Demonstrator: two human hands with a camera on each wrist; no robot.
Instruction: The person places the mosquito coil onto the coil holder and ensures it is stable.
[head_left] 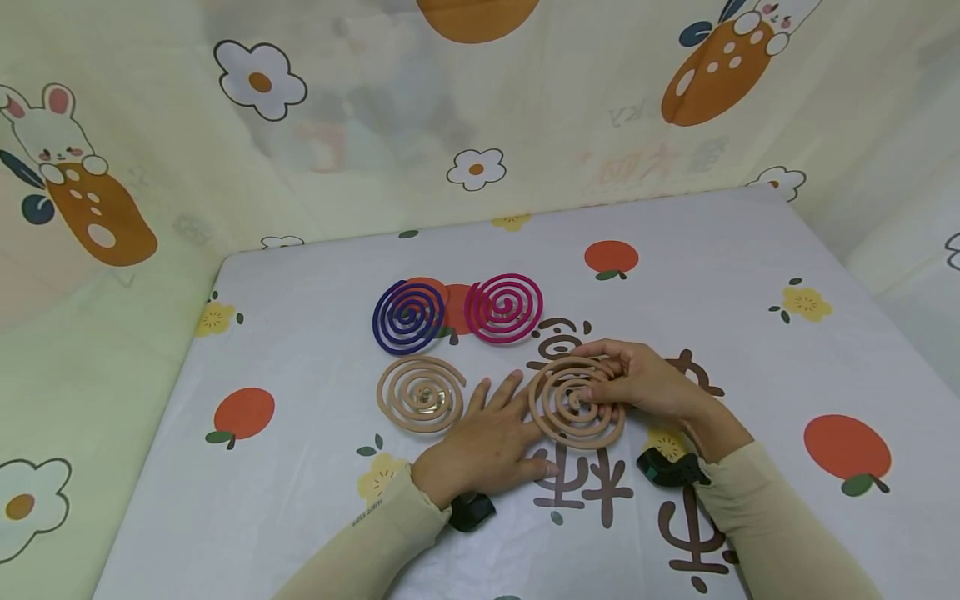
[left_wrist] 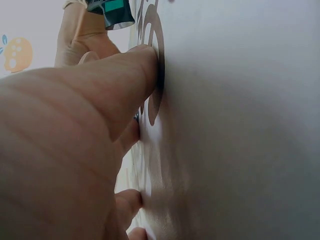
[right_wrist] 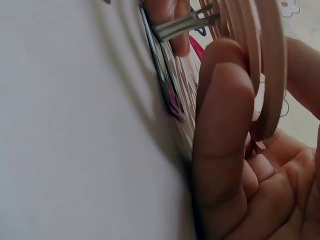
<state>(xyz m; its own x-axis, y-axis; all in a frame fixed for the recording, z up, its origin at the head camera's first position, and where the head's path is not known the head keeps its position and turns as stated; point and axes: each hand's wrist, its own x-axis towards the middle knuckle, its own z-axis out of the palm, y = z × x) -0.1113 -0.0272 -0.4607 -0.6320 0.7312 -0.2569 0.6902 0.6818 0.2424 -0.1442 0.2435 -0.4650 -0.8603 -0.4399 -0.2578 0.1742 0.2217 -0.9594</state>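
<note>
Near the middle of the table, my right hand [head_left: 648,379] grips a tan mosquito coil [head_left: 545,408], thumb near its centre and fingers at its far edge. The right wrist view shows that coil [right_wrist: 272,65] raised on edge, with a thin metal strip [right_wrist: 182,26] reaching to its windings. My left hand [head_left: 483,446] rests palm down on the cloth, fingers spread, fingertips close to the held coil. To its left lies another tan coil [head_left: 386,396] with a shiny metal stand [head_left: 432,402] at its centre. Behind are a dark blue coil [head_left: 377,321] and a magenta coil [head_left: 537,304].
A white tablecloth [head_left: 300,500] printed with fruit, flowers and brown lettering covers the table. Patterned curtain walls [head_left: 360,167] rise at the back and both sides. A small black device [head_left: 472,511] sits under the left wrist, and another black device [head_left: 671,468] under the right.
</note>
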